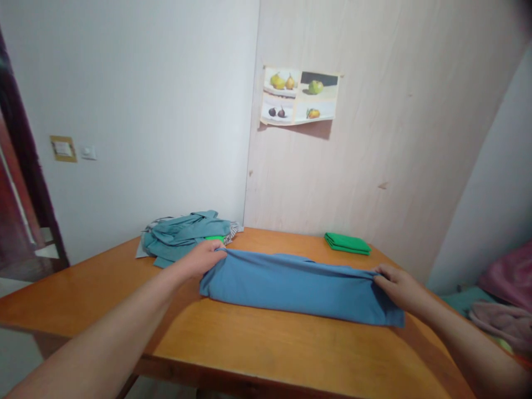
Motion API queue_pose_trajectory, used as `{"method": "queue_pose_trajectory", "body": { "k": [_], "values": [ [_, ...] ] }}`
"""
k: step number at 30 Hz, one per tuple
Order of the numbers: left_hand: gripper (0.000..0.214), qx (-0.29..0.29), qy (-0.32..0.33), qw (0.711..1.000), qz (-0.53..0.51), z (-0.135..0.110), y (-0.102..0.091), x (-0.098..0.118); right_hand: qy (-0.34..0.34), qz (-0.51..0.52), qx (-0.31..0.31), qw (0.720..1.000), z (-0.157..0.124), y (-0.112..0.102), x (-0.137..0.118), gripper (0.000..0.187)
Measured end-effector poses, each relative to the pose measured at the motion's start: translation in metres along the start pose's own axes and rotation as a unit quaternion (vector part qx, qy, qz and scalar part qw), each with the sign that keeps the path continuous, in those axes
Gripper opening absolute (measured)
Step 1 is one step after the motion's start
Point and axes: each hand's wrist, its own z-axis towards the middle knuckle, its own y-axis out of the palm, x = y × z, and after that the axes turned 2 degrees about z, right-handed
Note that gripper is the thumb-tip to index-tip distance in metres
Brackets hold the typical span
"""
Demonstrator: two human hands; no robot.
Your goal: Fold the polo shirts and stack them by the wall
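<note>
Table (291, 354), behind front edge: blue cloth (299, 291), upper edge pinched by left hand (203, 259) and right hand (397, 284). Step: apparently folding; next move calls for even lowering.

We see a plain mid-blue cloth (291, 285), a plain bright green folded cloth (347, 244), greyish-teal clothes (187, 234) and a fabric with dark and light stripes (235, 228) against the orange-brown of the wooden table (266, 343). We find the wall (145, 111) white, the panel (324, 183) pale beige with faint wood grain, and the fruit print (300, 95) coloured in yellow, green, orange and dark purple. We also note pink bedding (509, 271).
</note>
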Motion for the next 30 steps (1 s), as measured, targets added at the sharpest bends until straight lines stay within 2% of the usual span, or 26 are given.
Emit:
{"method": "queue_pose_trajectory", "body": {
  "k": [6, 12, 17, 21, 24, 27, 30],
  "values": [
    [0.012, 0.021, -0.025, 0.999, 0.025, 0.039, 0.016, -0.004, 0.007, -0.025, 0.006, 1.0, 0.044, 0.017, 0.014, 0.02],
    [0.01, 0.031, -0.044, 0.997, 0.049, 0.078, 0.03, -0.03, 0.005, -0.037, -0.012, 0.999, 0.081, 0.036, 0.029, 0.02],
    [0.01, 0.036, -0.056, 0.996, 0.058, 0.095, 0.044, -0.051, 0.035, -0.029, -0.019, 0.999, 0.104, 0.05, 0.039, 0.016],
    [0.013, 0.036, -0.059, 0.995, 0.078, 0.102, 0.057, -0.067, 0.054, -0.006, -0.019, 0.998, 0.106, 0.067, 0.046, 0.017],
    [0.013, 0.042, -0.053, 0.994, 0.085, 0.103, 0.061, -0.073, 0.074, 0.018, 0.001, 0.997, 0.101, 0.077, 0.051, 0.029],
    [0.011, 0.042, -0.044, 0.995, 0.085, 0.101, 0.06, -0.076, 0.083, 0.065, 0.012, 0.994, 0.094, 0.079, 0.056, 0.039],
    [0.014, 0.042, -0.037, 0.995, 0.082, 0.098, 0.059, -0.077, 0.088, 0.112, 0.013, 0.99, 0.088, 0.076, 0.058, 0.039]
  ]
}}
